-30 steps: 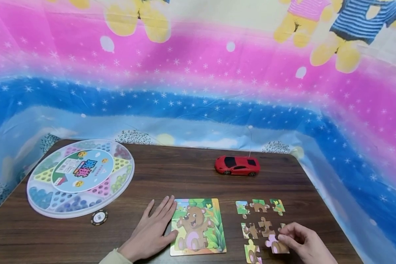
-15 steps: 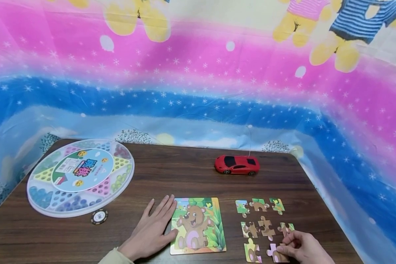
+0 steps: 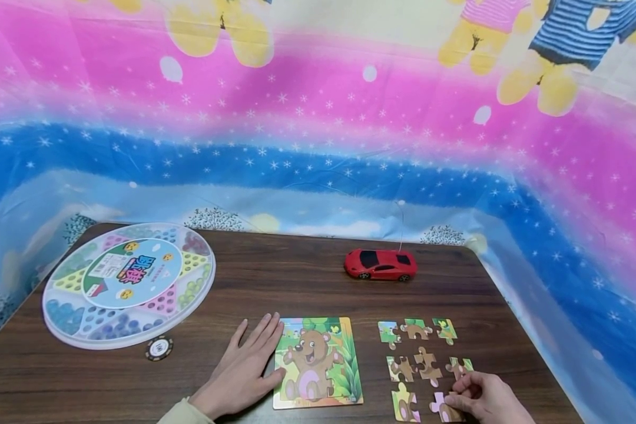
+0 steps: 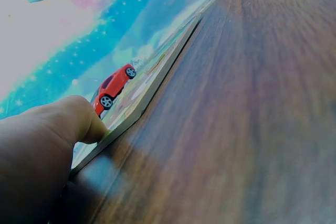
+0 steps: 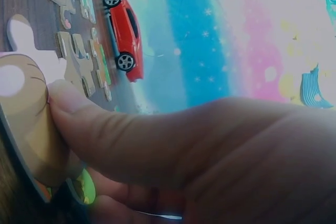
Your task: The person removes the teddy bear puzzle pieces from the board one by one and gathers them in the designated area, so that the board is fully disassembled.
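A bear puzzle board point(image 3: 318, 362) lies flat near the table's front edge; in the left wrist view its edge point(image 4: 157, 85) runs away from the thumb. My left hand point(image 3: 244, 368) rests flat, fingers straight, against the board's left edge. Several loose puzzle pieces point(image 3: 421, 359) lie in rows to the right of the board. My right hand point(image 3: 482, 397) pinches a pink-and-brown puzzle piece point(image 3: 441, 406) at the bottom right of those rows; the right wrist view shows that puzzle piece point(image 5: 23, 124) under the thumb.
A red toy car point(image 3: 380, 264) stands behind the puzzle. A round Chinese checkers set point(image 3: 128, 284) sits at the left, with a small black-and-white chip point(image 3: 159, 347) in front of it. The dark wooden table point(image 3: 297, 282) ends close on the right, bounded by a colourful cloth backdrop.
My right hand drew the pink-and-brown piece down and slightly toward me, out of the piece rows, uncovering a piece at the right. The left hand and board stayed still.
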`<state>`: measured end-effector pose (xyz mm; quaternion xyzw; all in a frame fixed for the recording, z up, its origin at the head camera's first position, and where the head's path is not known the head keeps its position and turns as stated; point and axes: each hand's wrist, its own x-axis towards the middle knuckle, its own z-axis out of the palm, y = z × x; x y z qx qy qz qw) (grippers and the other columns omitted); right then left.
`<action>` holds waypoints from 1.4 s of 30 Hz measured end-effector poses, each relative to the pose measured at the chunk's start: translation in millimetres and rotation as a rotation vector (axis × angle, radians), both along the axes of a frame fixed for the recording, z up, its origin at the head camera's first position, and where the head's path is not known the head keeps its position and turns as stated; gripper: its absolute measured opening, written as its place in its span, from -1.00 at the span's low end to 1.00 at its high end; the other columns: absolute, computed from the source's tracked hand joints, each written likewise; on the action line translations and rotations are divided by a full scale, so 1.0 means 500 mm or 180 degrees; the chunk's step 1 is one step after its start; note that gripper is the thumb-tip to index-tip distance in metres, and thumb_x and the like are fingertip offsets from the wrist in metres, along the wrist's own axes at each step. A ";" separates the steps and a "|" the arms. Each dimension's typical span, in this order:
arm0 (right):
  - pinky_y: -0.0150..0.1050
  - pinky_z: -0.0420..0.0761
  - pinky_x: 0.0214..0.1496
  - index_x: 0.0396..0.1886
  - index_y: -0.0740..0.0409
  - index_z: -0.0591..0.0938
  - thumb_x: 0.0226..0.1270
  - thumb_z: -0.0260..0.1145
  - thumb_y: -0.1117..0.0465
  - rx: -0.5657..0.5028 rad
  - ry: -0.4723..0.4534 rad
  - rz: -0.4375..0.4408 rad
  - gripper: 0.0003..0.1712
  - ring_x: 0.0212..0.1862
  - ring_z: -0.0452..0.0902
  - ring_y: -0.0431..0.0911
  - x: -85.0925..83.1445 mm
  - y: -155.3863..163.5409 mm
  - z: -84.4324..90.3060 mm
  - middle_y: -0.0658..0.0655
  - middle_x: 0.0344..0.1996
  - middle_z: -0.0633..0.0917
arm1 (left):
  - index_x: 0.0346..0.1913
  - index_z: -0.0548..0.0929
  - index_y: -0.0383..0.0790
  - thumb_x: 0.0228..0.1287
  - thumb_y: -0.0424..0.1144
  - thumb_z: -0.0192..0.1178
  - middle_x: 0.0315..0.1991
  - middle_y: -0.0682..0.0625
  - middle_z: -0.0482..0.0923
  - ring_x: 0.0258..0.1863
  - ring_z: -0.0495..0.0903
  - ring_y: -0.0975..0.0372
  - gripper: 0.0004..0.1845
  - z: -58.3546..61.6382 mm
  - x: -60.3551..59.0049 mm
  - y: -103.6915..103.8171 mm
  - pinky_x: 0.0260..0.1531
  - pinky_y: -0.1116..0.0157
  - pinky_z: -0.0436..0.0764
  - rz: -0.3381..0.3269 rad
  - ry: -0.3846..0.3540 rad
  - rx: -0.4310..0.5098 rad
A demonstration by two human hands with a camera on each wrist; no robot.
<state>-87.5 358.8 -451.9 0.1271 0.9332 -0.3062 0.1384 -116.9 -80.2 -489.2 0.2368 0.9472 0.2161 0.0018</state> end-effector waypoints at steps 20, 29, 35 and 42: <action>-0.22 0.43 -0.41 -0.46 0.17 0.59 -0.05 0.60 0.09 0.0239 0.0028 0.0057 -0.64 -0.51 0.44 -0.12 -0.004 -0.008 -0.003 0.02 -0.57 0.56 | 0.52 0.11 -0.25 0.41 0.13 0.00 0.54 -0.07 -0.05 0.52 -0.13 0.14 -0.22 -0.002 0.000 0.000 0.39 -0.09 -0.27 0.0000 0.0014 0.0038; -0.33 0.44 -0.47 -0.36 0.11 0.61 0.21 0.46 0.13 -0.0035 0.0762 0.0051 -0.80 -0.51 0.44 -0.18 0.001 -0.062 0.036 -0.03 -0.51 0.59 | 0.52 0.10 -0.25 0.41 0.14 -0.01 0.54 -0.07 -0.07 0.52 -0.13 0.14 -0.21 -0.002 -0.001 -0.001 0.39 -0.10 -0.28 -0.0015 -0.0020 0.0035; -0.36 0.48 -0.43 -0.31 0.04 0.62 0.25 0.42 0.23 -0.0386 0.1163 0.0596 -0.90 -0.50 0.44 -0.25 -0.005 -0.164 0.031 -0.09 -0.52 0.55 | 0.52 0.10 -0.26 0.40 0.13 0.00 0.54 -0.07 -0.07 0.52 -0.12 0.13 -0.21 -0.001 0.000 0.001 0.39 -0.09 -0.27 0.0000 0.0024 0.0015; -0.28 0.44 -0.25 -0.01 0.00 0.66 0.29 0.34 -0.13 -0.0007 0.1235 0.1539 -0.59 -0.21 0.41 -0.20 -0.005 -0.259 0.007 -0.19 -0.33 0.47 | 0.52 0.10 -0.25 0.40 0.13 0.00 0.54 -0.07 -0.07 0.52 -0.12 0.13 -0.20 -0.001 0.001 0.001 0.39 -0.10 -0.28 0.0010 0.0023 -0.0019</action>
